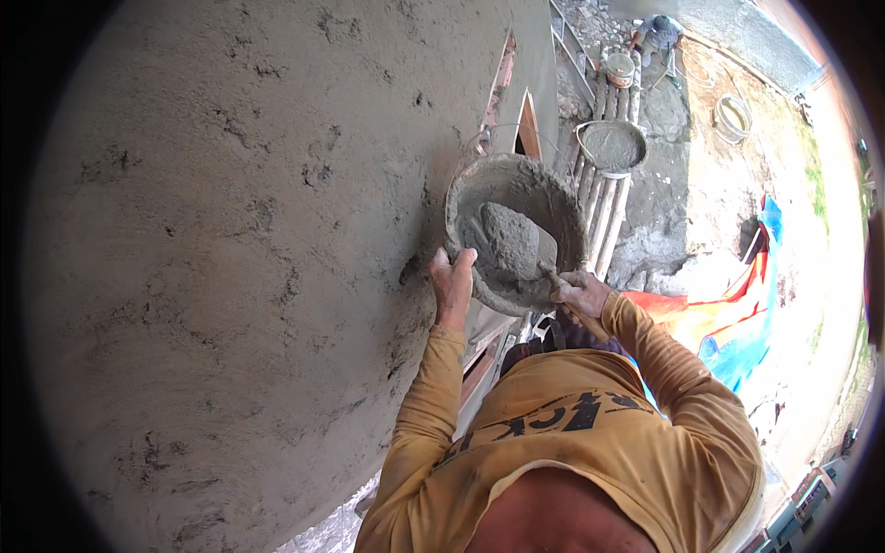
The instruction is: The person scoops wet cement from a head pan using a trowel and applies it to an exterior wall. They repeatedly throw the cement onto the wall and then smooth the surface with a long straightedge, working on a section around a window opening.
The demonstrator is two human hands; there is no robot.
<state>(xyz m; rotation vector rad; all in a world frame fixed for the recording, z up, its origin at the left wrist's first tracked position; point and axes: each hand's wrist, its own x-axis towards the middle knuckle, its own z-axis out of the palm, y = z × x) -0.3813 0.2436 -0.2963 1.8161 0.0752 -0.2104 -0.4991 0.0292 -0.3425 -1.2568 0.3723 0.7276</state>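
Observation:
My left hand (452, 281) grips the rim of a mortar-crusted bucket (565, 203), which has a thin wire handle at its top. Inside the bucket, a lump of wet grey mortar (512, 240) sits on the blade of a trowel. My right hand (583, 297) is closed on the trowel's handle (553, 275) at the bucket's right side. Just left of the bucket is a rough grey plastered wall (230, 276), pitted and patchy, with narrow openings toward its upper end.
Below lie wooden poles (608, 221) bearing a wide basin of grey mix (611, 149) and a small pail (619, 69). A co-worker (657, 35) bends at the top. A round tub (732, 118) and blue-and-orange tarpaulins (733, 323) lie to the right.

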